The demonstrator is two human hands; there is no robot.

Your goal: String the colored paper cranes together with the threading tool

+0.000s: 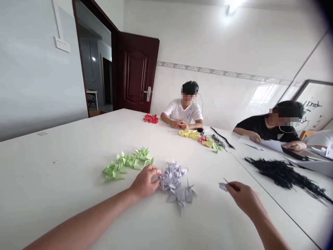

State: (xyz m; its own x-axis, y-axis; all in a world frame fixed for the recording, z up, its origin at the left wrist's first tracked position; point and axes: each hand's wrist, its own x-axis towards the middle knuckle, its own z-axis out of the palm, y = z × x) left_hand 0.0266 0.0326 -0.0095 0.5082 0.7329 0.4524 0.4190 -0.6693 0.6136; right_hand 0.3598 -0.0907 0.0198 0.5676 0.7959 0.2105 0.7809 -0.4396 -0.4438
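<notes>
A pile of lavender folded paper shapes point(171, 178), pointed like origami cranes, lies on the white table in front of me. My left hand point(146, 181) is at the pile's left edge, its thumb and index finger curled round a folded piece there; the exact grip is partly hidden. Off to the right, my right hand point(243, 196) pinches a small lavender folded paper point(222, 186) just above the table. A thin dark strand or stick point(225, 181) shows at those same fingertips. Green folded paper shapes point(128, 160) lie in a loose row beyond my left hand.
Across the table point(65, 194) sits a person in a white shirt point(183, 113), near red point(151, 118) and yellow folded papers point(189, 134). A person in black point(270, 125) handles paper sheets point(272, 144) at right. A heap of black strands point(284, 173) lies beyond my right hand.
</notes>
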